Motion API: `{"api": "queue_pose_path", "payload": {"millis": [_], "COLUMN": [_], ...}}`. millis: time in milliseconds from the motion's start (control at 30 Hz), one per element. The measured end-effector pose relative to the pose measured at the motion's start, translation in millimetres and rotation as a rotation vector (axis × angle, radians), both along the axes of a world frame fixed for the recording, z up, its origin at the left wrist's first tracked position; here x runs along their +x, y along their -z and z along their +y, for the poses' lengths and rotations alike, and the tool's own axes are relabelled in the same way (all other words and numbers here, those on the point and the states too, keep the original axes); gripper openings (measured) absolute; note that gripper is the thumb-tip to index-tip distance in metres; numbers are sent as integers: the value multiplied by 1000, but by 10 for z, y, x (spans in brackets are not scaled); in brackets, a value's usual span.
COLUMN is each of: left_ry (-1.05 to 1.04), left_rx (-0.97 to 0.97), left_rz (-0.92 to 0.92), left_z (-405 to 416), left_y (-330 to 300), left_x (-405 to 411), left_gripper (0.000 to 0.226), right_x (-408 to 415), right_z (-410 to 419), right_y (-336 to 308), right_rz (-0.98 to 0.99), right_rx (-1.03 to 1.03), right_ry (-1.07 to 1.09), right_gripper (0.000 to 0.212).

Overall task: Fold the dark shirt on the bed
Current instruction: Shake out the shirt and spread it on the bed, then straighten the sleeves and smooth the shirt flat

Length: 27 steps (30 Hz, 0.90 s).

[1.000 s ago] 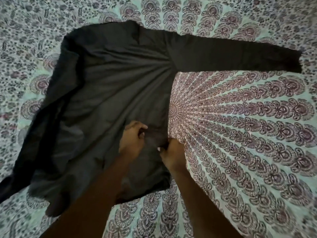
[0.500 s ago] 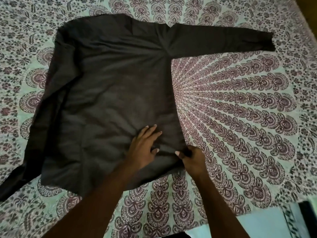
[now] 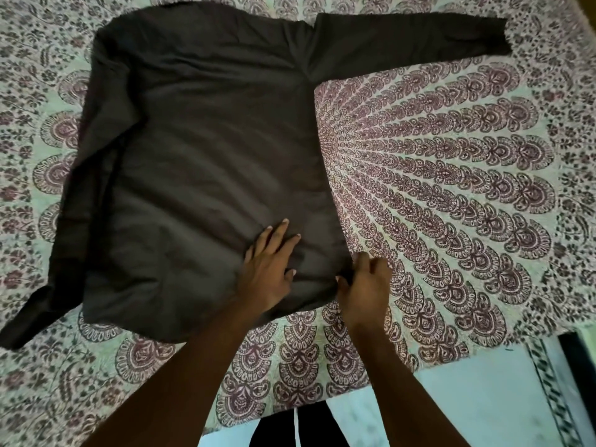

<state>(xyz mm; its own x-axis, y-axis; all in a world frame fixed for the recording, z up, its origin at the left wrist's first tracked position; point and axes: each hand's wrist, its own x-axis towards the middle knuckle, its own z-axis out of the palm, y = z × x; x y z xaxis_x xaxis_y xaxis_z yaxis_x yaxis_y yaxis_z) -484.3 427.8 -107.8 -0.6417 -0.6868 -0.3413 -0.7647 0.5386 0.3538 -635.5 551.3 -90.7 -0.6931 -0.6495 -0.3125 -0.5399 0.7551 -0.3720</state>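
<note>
Dark shirt (image 3: 209,162) lies spread flat on the bed (image 3: 451,188), body left of centre, one sleeve (image 3: 409,46) stretched out to the right along the top, other sleeve (image 3: 42,311) trailing to the lower left. Left hand (image 3: 269,269) rests flat on the lower hem area, fingers straight and spread, holding nothing. Right hand (image 3: 364,285) sits at the shirt's lower right corner, thumb and fingers pinching the dark fabric edge. Collar cut off by top frame edge. Patterned bedsheet under everything; floor (image 3: 483,398) visible bottom right.
</note>
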Motion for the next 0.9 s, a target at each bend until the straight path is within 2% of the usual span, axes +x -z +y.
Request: {"api": "queue_pose_path", "payload": {"millis": [100, 200, 333, 467, 567, 733, 833, 900], "left_ry": [57, 34, -268, -601, -814, -1214, -1473, -1433], "left_rx": [49, 126, 174, 80, 2, -30, 93, 109], "left_rz": [-47, 23, 260, 326, 263, -30, -114, -82], "left_z": [48, 44, 99, -1, -217, -404, -421, -362], "left_y": [66, 100, 1, -270, -413, -448, -376, -311], "left_x": [87, 144, 301, 617, 954, 1564, 1957, 2202], "left_gripper": [85, 80, 60, 46, 44, 46, 61, 61], "right_x": [63, 83, 188, 344, 556, 1033, 1308, 1451], "right_z": [-26, 1, -37, -282, -601, -1002, -1020, -932], "right_y": [-19, -36, -224, -421, -456, -286, -215, -168], "right_rz": [40, 41, 106, 40, -15, -225, -288, -260], "right_rx": [93, 202, 256, 252, 230, 130, 257, 338], "right_ry": [-235, -260, -293, -479, -622, -780, -897, -955], "right_gripper": [59, 54, 49, 58, 53, 43, 47, 49]}}
